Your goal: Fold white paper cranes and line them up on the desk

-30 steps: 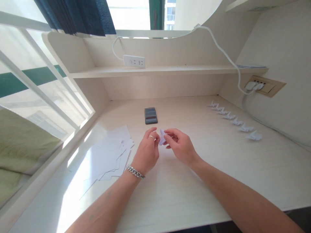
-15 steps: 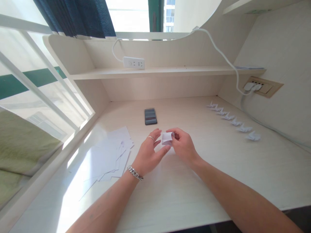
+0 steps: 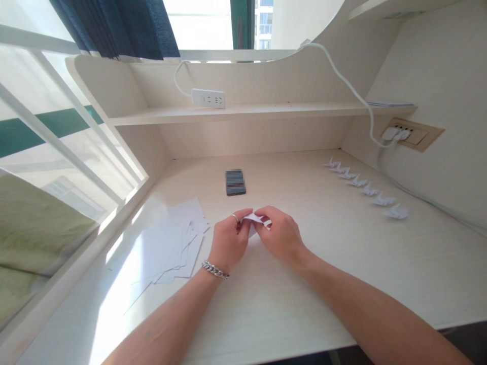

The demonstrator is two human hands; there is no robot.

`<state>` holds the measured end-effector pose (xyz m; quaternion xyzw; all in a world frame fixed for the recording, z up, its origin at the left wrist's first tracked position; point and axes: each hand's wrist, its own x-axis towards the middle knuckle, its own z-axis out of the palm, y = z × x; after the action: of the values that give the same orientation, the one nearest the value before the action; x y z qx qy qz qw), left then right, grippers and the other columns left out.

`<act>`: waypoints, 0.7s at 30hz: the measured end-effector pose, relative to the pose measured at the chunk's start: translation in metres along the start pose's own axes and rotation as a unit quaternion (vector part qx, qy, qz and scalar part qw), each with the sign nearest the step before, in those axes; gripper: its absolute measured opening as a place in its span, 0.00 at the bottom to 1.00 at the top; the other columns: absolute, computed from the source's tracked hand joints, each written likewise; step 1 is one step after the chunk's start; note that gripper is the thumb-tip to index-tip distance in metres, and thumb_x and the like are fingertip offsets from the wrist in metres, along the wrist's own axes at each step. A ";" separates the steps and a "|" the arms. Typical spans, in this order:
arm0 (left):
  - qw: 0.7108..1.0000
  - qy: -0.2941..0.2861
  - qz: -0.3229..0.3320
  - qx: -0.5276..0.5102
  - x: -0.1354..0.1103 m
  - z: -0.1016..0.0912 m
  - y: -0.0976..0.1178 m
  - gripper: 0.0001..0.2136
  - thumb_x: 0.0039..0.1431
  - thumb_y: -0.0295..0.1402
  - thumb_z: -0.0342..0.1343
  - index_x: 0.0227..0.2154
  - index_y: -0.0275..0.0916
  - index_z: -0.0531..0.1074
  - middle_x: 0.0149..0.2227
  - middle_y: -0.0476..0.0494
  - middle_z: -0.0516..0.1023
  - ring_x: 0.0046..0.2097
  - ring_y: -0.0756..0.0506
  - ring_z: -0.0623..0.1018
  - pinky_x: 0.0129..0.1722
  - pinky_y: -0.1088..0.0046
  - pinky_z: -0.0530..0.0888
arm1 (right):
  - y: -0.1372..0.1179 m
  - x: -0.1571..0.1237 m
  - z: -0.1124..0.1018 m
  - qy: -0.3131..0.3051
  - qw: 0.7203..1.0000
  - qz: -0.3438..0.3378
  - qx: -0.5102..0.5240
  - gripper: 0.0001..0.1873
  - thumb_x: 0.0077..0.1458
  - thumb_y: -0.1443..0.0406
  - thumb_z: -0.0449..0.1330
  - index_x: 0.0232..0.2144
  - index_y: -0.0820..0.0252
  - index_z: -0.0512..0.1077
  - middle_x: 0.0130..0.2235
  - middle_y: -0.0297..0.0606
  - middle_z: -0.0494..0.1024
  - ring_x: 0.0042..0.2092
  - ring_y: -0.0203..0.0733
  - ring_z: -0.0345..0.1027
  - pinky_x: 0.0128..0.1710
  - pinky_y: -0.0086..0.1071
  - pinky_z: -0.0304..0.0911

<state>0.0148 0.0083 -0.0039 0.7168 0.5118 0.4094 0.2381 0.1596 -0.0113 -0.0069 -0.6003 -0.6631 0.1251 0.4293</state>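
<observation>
Our left hand [image 3: 230, 241] has closed from its open spread, and with our right hand [image 3: 280, 232] now pinches the small folded paper [image 3: 253, 218] over the bench [image 3: 289, 309], so both sides are gripped.

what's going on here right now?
A person is working a small folded paper between both bare hands above the desk: the left hand and the right hand each pinch it with the fingers. Loose white sheets lie overlapping on the left, and a row of small folded paper figures stands on the right. A dark phone lies beyond the hands.
</observation>
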 end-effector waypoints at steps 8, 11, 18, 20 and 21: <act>1.000 -0.013 -0.005 -0.027 0.000 0.001 0.001 0.12 0.59 0.34 0.53 0.43 0.42 0.79 0.37 0.45 0.84 0.37 0.45 0.81 0.40 0.70 0.76 | -0.003 -0.001 -0.002 0.017 0.993 -0.027 -0.113 0.11 0.58 0.65 0.54 0.38 0.50 0.76 0.32 0.35 0.82 0.33 0.44 0.75 0.31 0.33 0.59; 0.986 -0.052 -0.070 -0.146 0.002 0.005 -0.003 0.17 0.55 0.34 0.57 0.47 0.37 0.75 0.41 0.41 0.83 0.40 0.44 0.81 0.40 0.69 0.77 | -0.002 -0.001 0.000 0.023 0.989 -0.013 -0.143 0.11 0.58 0.64 0.54 0.36 0.51 0.76 0.30 0.36 0.82 0.31 0.44 0.74 0.29 0.32 0.56; 0.998 -0.049 -0.037 -0.009 0.001 0.004 0.002 0.21 0.53 0.28 0.55 0.51 0.38 0.74 0.44 0.42 0.82 0.40 0.44 0.81 0.45 0.66 0.76 | -0.002 -0.002 0.000 0.005 0.992 -0.007 -0.129 0.11 0.52 0.66 0.56 0.38 0.50 0.75 0.34 0.35 0.83 0.34 0.47 0.75 0.31 0.34 0.58; 0.998 -0.044 -0.007 0.042 0.000 0.003 0.002 0.21 0.55 0.28 0.52 0.52 0.39 0.74 0.41 0.43 0.83 0.39 0.43 0.81 0.44 0.67 0.76 | -0.003 -0.002 -0.001 0.002 0.992 -0.010 -0.127 0.14 0.52 0.67 0.55 0.40 0.49 0.75 0.35 0.35 0.83 0.35 0.48 0.75 0.32 0.35 0.58; 0.997 -0.042 0.011 0.063 0.000 0.002 0.002 0.21 0.56 0.27 0.51 0.53 0.39 0.74 0.41 0.43 0.83 0.39 0.43 0.81 0.44 0.67 0.76 | -0.003 -0.002 -0.001 -0.002 0.992 -0.010 -0.126 0.15 0.52 0.67 0.55 0.40 0.49 0.75 0.35 0.35 0.83 0.35 0.48 0.75 0.32 0.35 0.58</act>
<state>0.0178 0.0075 -0.0038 0.7524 0.5184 0.3483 0.2093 0.1582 -0.0141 -0.0048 -0.6425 -0.6806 0.0379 0.3501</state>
